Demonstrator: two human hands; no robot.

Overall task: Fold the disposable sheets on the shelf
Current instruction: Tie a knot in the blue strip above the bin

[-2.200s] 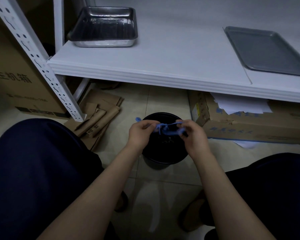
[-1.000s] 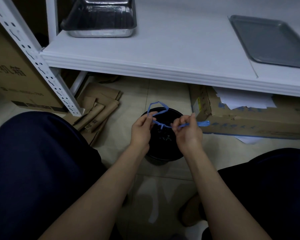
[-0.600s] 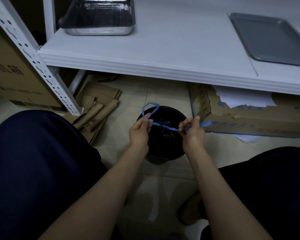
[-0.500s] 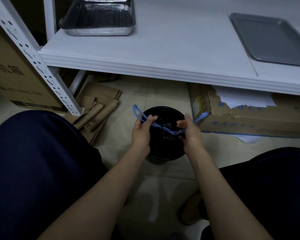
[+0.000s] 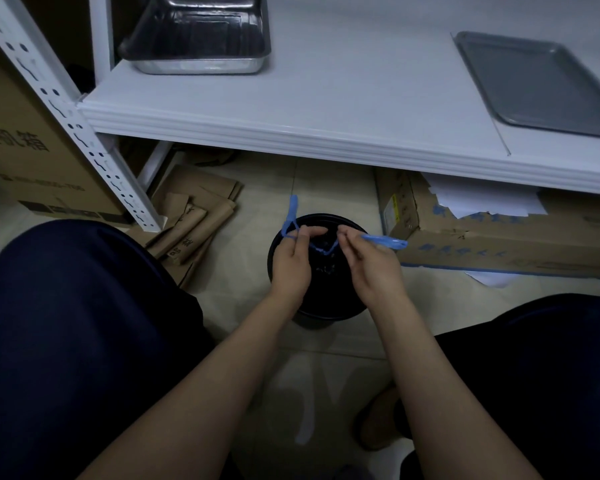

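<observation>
Left hand [image 5: 293, 263] and right hand [image 5: 371, 268]: each pinching one end of thin blue strip [image 5: 323, 250], slightly apart, above black bin [image 5: 329, 299], below shelf [image 5: 326, 109].

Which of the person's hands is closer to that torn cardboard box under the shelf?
The right hand. It sits just left of the cardboard box, its blue strip nearly reaching it. The left hand is farther off, across the black bin.

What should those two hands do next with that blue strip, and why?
Probably let go of the blue strip over the black bin: the left hand and right hand pinch it right above the bin, and the shelf holds no sheet yet.
</observation>
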